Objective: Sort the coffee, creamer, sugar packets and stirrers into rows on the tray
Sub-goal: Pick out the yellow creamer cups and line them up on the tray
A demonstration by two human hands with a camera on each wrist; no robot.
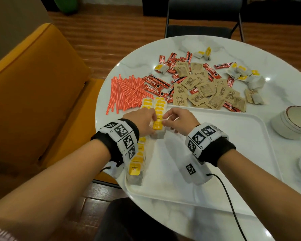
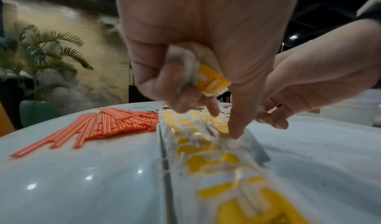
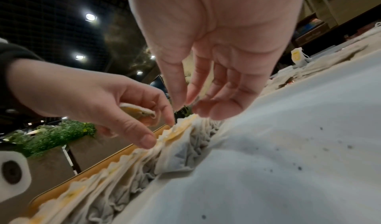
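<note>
Left hand [image 2: 185, 74] clutches spare yellow-tagged sachets [image 2: 208, 80], right hand [image 3: 206, 97] loose (holding nothing); overlap each evenly along tray [image 1: 233, 153] row

Packets and stirrers, partly sorted onto the white tray [image 1: 215, 180]

Yellow-tagged white sachets [image 1: 159, 108] overlap in 2 rows along the tray's left edge, 1 row reaching its far-left corner. Orange stirrers [image 1: 125, 91] lie fanned on the bench just beyond that corner. Red coffee sticks [image 1: 154, 84], brown sugar packets [image 1: 205, 89] and more yellow-tagged sachets [image 1: 241, 72] sit jumbled beyond the tray's far rim.
</note>
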